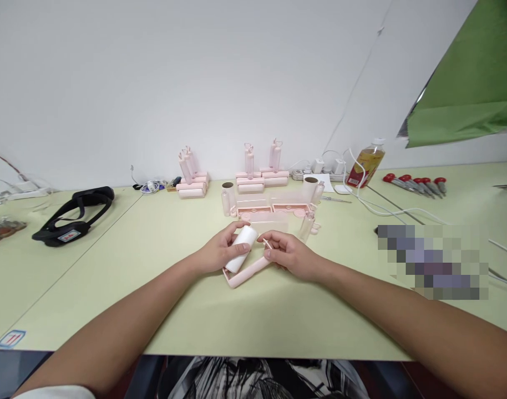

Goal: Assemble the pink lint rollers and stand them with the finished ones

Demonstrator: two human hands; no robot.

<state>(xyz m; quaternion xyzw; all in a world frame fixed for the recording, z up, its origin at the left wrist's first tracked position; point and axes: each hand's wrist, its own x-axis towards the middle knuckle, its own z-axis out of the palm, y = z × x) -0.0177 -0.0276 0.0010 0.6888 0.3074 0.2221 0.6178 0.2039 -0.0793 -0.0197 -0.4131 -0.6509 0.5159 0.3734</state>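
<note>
A pixelated patch (pixel 432 261) hides something on the table (pixel 174 310) — both forearms run off the bottom edge.

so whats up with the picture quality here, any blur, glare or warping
Head view: even, soft light with faint shadows and no glare; wide-angle warping bows the pale green table edge and stretches the forearms; a pixelated block hides something at right; the white paper roll in the left hand looks sharp.
</note>
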